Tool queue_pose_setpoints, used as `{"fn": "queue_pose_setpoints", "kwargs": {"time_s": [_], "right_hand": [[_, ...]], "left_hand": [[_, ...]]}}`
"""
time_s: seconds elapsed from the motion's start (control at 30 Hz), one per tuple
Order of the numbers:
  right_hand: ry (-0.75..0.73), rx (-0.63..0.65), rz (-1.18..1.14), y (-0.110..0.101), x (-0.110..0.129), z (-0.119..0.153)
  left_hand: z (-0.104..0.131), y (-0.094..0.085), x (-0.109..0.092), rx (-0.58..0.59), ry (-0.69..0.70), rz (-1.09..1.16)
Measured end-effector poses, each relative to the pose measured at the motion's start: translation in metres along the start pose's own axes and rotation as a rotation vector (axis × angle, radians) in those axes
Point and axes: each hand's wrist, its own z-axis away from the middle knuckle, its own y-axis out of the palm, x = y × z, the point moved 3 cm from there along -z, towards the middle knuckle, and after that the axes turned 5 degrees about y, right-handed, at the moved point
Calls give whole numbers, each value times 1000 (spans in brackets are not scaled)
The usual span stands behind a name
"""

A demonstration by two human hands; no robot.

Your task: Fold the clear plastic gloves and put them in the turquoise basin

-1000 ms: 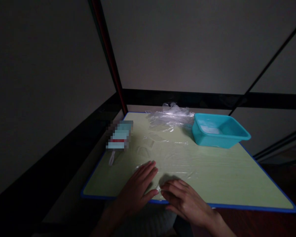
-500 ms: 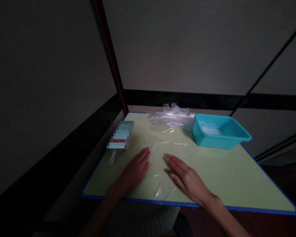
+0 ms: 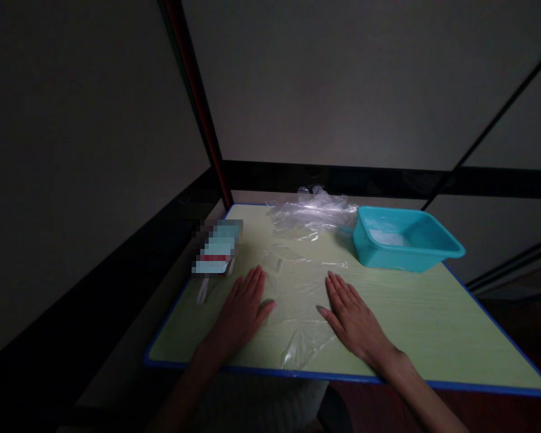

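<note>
A thin clear plastic sheet, perhaps a bag or disposable glove (image 3: 297, 300), lies spread on the pale yellow-green table (image 3: 433, 325), its near end reaching the front edge. My left hand (image 3: 243, 304) rests flat at the sheet's left side, fingers stretched out and thumb apart. Along the right side lies my right hand (image 3: 354, 316), palm down, fingers straight and thumb spread. Both hands are open and grasp nothing. Whether the palms press on the plastic or on the bare tabletop beside it I cannot tell.
Crumpled clear plastic (image 3: 313, 213) is heaped at the table's back edge. A turquoise basin (image 3: 388, 258) with something white inside stands at the back right. On the left lies a pixelated flat object (image 3: 219, 246) with a pale loop strap (image 3: 202, 291). A wall rises behind.
My hands have moved apart, the left one to the left and the right one to the right, and now lie flatter. The plastic sheet between them shows more of its surface.
</note>
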Motion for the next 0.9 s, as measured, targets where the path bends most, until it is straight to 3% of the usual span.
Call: {"fn": "queue_pose_setpoints", "kwargs": {"time_s": [0.33, 0.63, 0.9], "right_hand": [[48, 1, 45, 0, -2, 2], [49, -4, 24, 0, -2, 2], [43, -36, -2, 2, -3, 3]], "left_hand": [[3, -3, -5, 0, -98, -66], [15, 2, 12, -43, -128, -45], [6, -16, -43, -31, 170, 76]]}}
